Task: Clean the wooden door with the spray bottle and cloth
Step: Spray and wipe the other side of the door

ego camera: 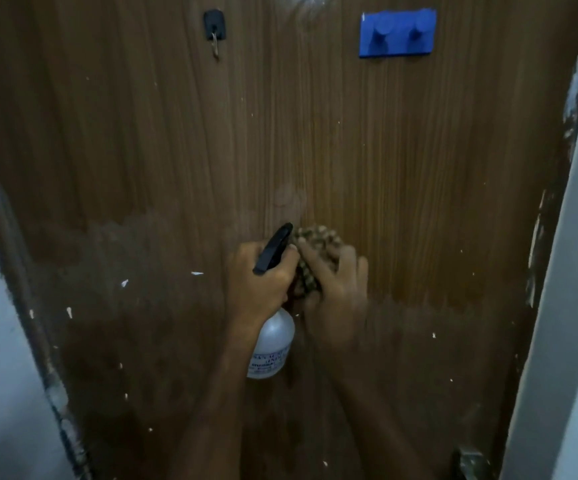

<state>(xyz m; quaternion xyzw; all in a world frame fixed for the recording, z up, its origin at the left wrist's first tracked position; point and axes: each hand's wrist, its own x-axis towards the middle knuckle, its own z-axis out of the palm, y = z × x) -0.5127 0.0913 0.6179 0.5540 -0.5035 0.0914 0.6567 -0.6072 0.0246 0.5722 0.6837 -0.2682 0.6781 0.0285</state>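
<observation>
Facing the wooden door [315, 133], we hold both hands side by side near its middle, slightly below half height. Our left hand [263, 278] is clenched around the neck of one spray bottle [273, 341]: the fingers wrap the black trigger head, whose nozzle points up toward the door, and the translucent white body with its printed label hangs below the fist. Our right hand [339, 282] grasps one bunched cloth [315, 247], patterned in tan and dark tones, with fingers curled over it; the cloth sits just beside the nozzle, touching or nearly touching it. Whether the cloth presses on the door surface we cannot tell.

The door carries two fittings near its top edge: one black hook [214, 27] toward the left and one blue rack [397, 33] with two pegs toward the right. The lower half of the door appears darker than the upper half. Small white flecks dot the lower panel, and paint smears run along the right edge. One metal fitting [471, 462] sits at the bottom right corner.
</observation>
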